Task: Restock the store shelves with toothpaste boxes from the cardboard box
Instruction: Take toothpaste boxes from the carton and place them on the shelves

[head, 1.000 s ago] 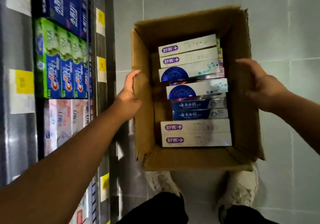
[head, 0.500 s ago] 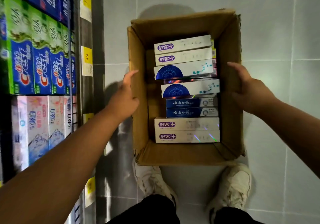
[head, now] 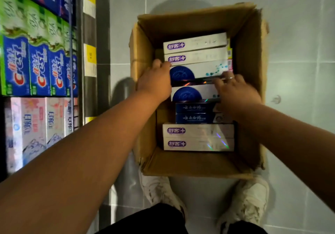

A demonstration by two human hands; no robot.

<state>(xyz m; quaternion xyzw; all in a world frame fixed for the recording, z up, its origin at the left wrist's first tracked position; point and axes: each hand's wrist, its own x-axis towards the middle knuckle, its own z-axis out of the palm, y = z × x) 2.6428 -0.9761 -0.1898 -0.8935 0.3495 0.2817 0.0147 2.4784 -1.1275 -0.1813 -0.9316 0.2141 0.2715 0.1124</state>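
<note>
Fingers of both hands reach into the carton point(head: 145, 56) on the tiled floor: the left hand point(head: 155, 81) curls over the left end of a white toothpaste box point(head: 203, 70) with a blue disc, and the right hand point(head: 235, 92), wearing a ring, spreads loosely at its right end; whether either truly grips is unclear. Flat rectangular boxes fill the carton in a row, glossy white ones nearest, dark blue mid-row. Left of the carton, shelves point(head: 36, 67) hold upright packs.
</note>
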